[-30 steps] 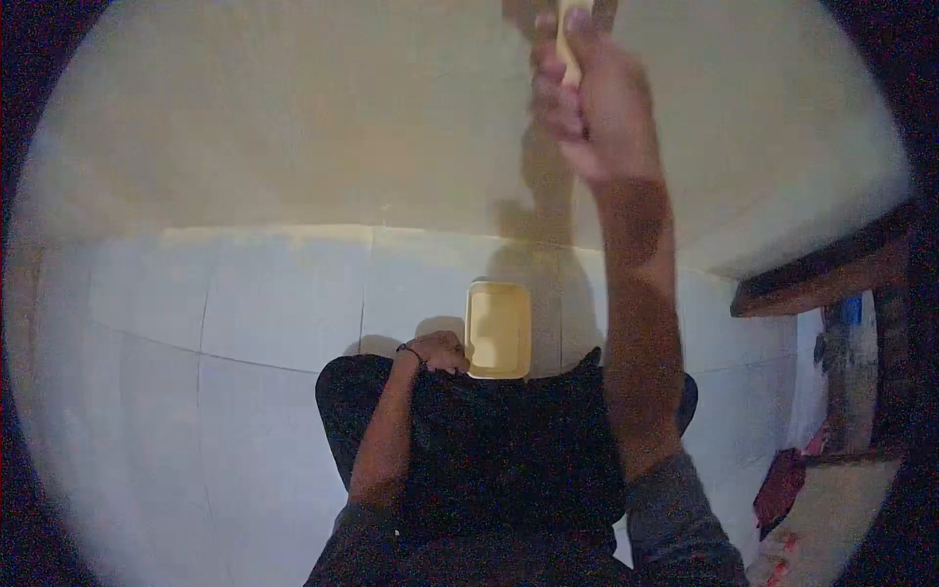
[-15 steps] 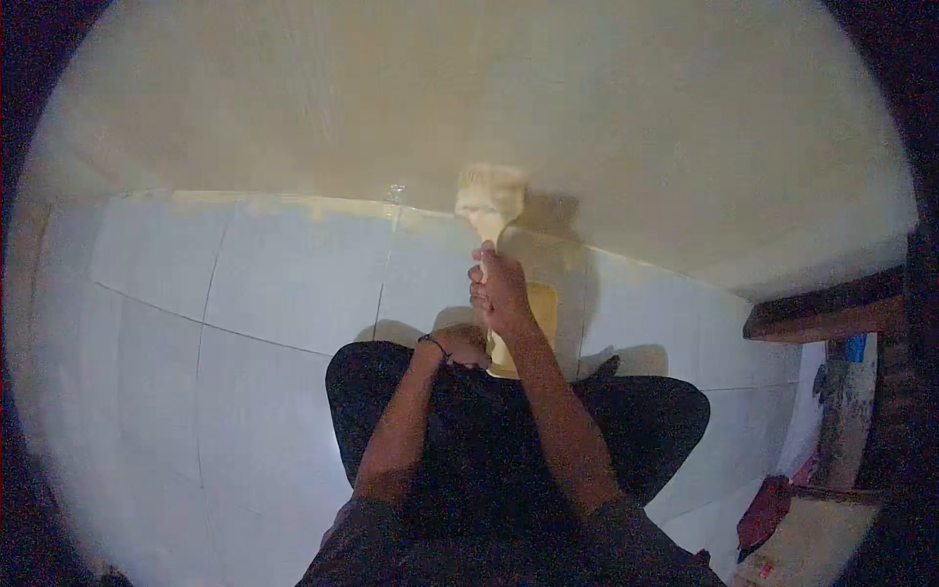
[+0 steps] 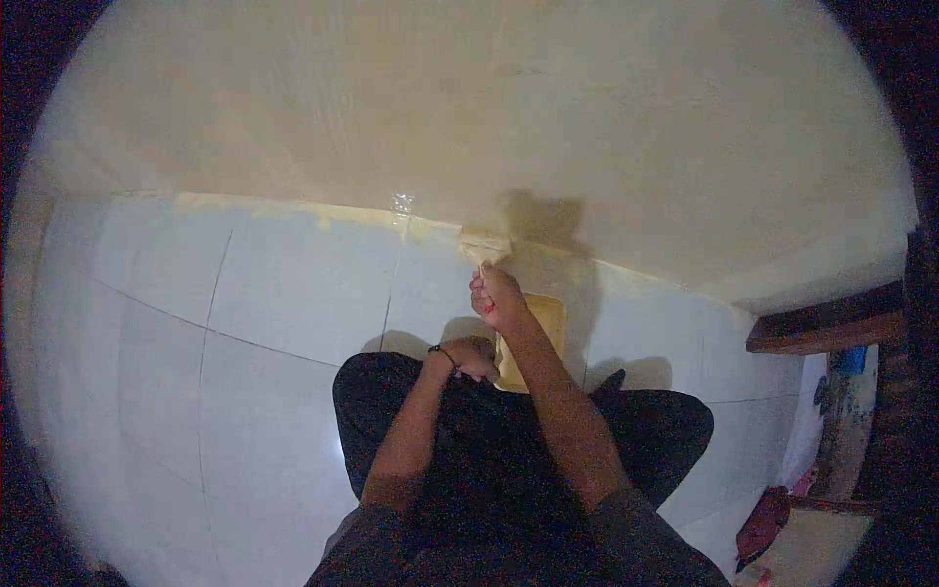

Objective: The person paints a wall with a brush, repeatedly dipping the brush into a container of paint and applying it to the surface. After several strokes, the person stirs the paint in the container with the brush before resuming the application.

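Observation:
My right hand (image 3: 498,296) is wrapped round the handle of a wide paintbrush (image 3: 484,244). Its pale, cream-coated bristles lie at the seam where the wall (image 3: 430,108) meets the tiled floor (image 3: 284,284). Beneath my right forearm sits a yellow paint tray (image 3: 551,315), partly covered by the arm. My left hand (image 3: 470,358), with a dark band at its wrist, is curled at the tray's left edge near my lap; its fingertips are partly hidden.
Cream paint marks (image 3: 323,217) run along the foot of the wall. A small clear, shiny thing (image 3: 402,204) lies at the seam. My crossed legs (image 3: 509,460) fill the near floor. To the right are a dark wooden ledge (image 3: 827,331) and a dark red cloth (image 3: 763,525).
My right hand has brought the paintbrush down from the lower wall to the seam at the floor. The left hand stays by the tray; the whole view has shifted slightly.

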Demonstrator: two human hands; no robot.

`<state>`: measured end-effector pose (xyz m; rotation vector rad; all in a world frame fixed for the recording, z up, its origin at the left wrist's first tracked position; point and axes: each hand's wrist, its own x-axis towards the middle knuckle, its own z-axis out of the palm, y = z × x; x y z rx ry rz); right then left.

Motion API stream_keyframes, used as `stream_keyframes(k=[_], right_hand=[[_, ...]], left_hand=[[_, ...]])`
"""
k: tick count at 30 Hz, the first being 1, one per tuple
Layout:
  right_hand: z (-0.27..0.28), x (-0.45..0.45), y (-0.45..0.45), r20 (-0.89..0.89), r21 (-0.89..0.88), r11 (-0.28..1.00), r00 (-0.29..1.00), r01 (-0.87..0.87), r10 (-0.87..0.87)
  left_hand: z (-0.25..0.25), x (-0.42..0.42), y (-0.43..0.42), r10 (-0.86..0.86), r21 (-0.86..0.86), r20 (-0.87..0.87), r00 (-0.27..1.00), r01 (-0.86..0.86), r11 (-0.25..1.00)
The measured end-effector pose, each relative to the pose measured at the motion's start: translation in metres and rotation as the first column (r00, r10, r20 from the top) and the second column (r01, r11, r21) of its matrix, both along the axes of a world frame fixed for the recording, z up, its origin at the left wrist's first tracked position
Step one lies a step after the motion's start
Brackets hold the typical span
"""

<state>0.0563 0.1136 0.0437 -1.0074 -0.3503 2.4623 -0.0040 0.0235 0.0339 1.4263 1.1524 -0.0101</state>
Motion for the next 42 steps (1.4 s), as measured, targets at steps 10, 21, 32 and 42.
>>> stream_keyframes(k=[10, 21, 32, 42], right_hand=[[0.093, -0.003, -0.029, 0.183, 0.298, 0.955, 0.981, 0.007, -0.065], [0.268, -0.015, -0.046, 0.101, 0.733, 0.672, 0.961, 0.102, -0.256], [0.386, -0.012, -0.034, -0.085, 0.971, 0.173, 0.913, 0.166, -0.399], [0.276, -0.012, -0.013, -0.073, 0.812, 0.546, 0.964, 0.207, -0.256]], left_hand=[[-0.015, -0.003, -0.017, -0.138, 0.232, 0.013, 0.990, 0.131, 0.964], [-0.093, -0.014, -0.007, -0.376, 0.867, -0.273, 0.886, 0.395, 0.302], [-0.037, -0.002, -0.011, -0.239, 0.553, -0.295, 0.925, 0.369, 0.747], [0.012, -0.001, -0.011, -0.151, 0.317, -0.292, 0.945, 0.244, 0.916]])
